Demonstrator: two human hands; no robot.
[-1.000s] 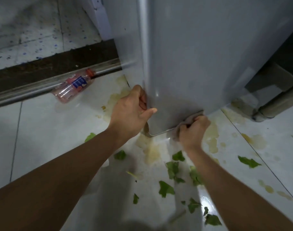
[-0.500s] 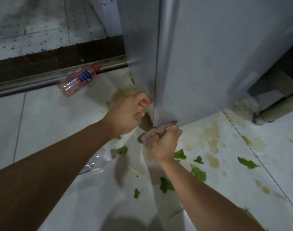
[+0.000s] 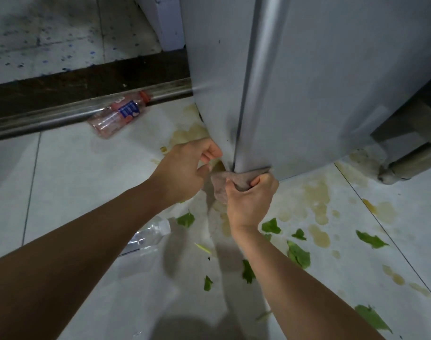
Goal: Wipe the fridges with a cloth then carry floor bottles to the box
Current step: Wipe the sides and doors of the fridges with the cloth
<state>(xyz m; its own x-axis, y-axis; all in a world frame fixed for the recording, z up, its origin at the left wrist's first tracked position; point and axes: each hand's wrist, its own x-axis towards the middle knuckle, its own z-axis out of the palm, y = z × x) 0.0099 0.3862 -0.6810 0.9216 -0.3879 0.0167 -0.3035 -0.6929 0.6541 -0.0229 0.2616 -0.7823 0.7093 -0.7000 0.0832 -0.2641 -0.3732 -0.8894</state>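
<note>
A grey fridge fills the upper right, its bottom corner just above the floor. My right hand grips a bunched brownish cloth and presses it against that bottom corner. My left hand is curled beside the fridge's left side at the corner, fingers bent, holding nothing visible. A pink bottle with a blue label and red cap lies on the floor by a metal rail. A clear bottle lies partly hidden under my left forearm.
White floor tiles carry yellowish stains and scattered green leaf scraps. A metal door rail and dark threshold run along the upper left. A metal pipe foot sits at the right beside the fridge.
My right hand slid the cloth leftward along the fridge's bottom edge to the corner. My left hand let go of the door edge and curled beside it. The view shifted right, revealing the clear bottle.
</note>
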